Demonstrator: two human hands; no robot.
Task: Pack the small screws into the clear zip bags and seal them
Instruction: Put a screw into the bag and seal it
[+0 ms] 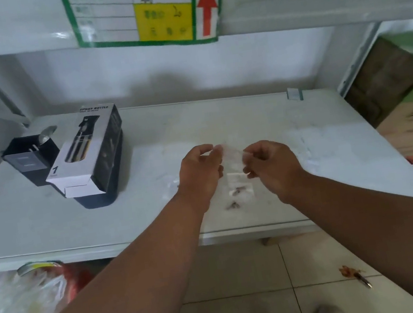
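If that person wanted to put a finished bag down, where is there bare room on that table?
Bare patches: the white tabletop behind both hands, up to the wall, and the near-left strip in front of the white-and-black spray bottle box. Crowded: under the left hand and right hand, where clear zip bags and small screws lie.

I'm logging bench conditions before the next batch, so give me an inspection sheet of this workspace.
Surface: white table, scuffed.
Job's things: clear zip bag held up between both hands; packed bag with screws lying below; loose screws near the front edge.
Clutter: spray bottle box; black holder.
Grippers: left hand and right hand each pinch the bag.
Cables: nothing seen.
Surroundings: green-bordered sign above; cardboard boxes to the right.
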